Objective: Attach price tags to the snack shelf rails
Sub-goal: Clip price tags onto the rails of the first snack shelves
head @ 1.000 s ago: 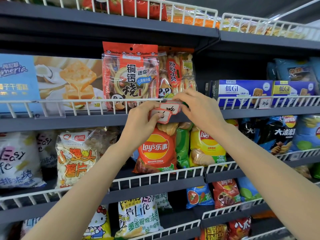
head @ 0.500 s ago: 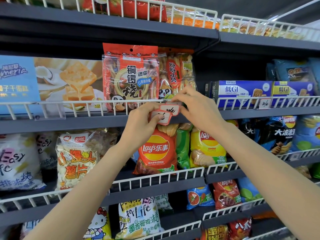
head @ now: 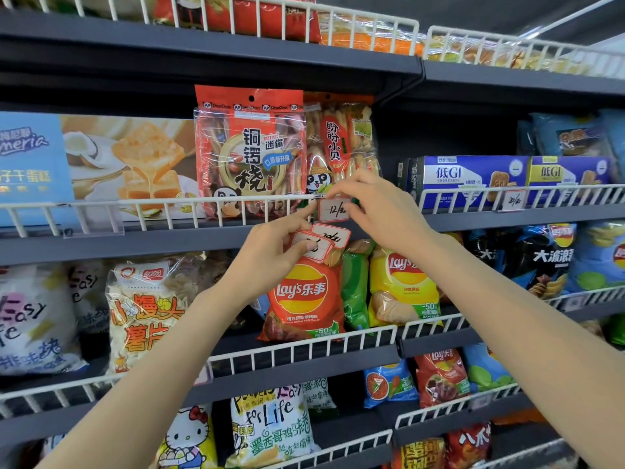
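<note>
At rail | right hand pinches tag | left hand grips spare tags | advice: seat clip square, press until flush.

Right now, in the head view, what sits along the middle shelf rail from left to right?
Blue cake box → red snack bag → price tag being clipped on by the right hand → blue GI boxes → attached tag.
</note>
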